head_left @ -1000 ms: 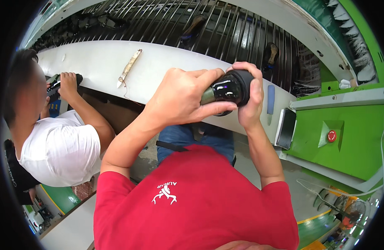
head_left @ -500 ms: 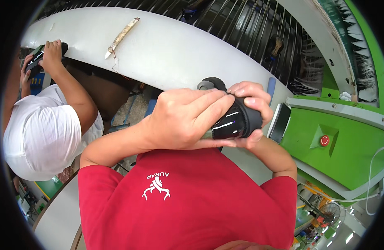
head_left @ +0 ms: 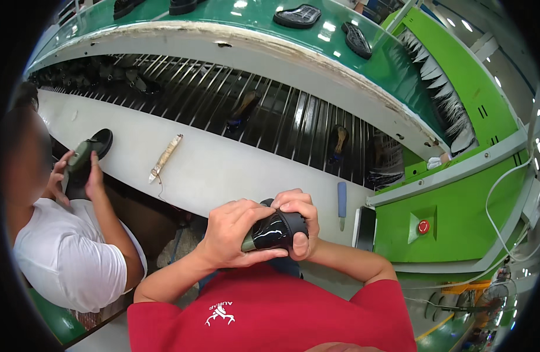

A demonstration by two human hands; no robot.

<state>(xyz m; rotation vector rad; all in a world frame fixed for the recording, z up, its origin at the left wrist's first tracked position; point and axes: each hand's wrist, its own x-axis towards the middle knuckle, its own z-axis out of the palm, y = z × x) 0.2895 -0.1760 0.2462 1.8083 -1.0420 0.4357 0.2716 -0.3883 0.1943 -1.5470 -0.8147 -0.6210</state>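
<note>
In front of my chest I hold a shoe (head_left: pixel 274 233) with a glossy black part, a patch of dull green and a thick black sole. My left hand (head_left: pixel 228 230) wraps the green side, its thumb along the lower edge. On the sole side, my right hand (head_left: pixel 303 224) grips with the fingers curled over the top and the thumb below. Much of the shoe is hidden behind my fingers. Beyond my hands, a white worktop (head_left: pixel 223 170) carries a knife with a wrapped handle (head_left: pixel 167 155) and a blue-handled tool (head_left: pixel 342 199).
At my left a person in a white shirt (head_left: pixel 76 255) holds a green and black shoe (head_left: pixel 79 161). Metal rollers (head_left: pixel 287 126) run behind the worktop, below a green belt (head_left: pixel 235 14) bearing black soles (head_left: pixel 297 16). A green machine (head_left: pixel 393 234) with a red button (head_left: pixel 423 226) stands right.
The view has shifted, bringing the green belt and its soles into sight. Both hands still grip the shoe, which now appears lower and further left. The other person's shoe is turned differently.
</note>
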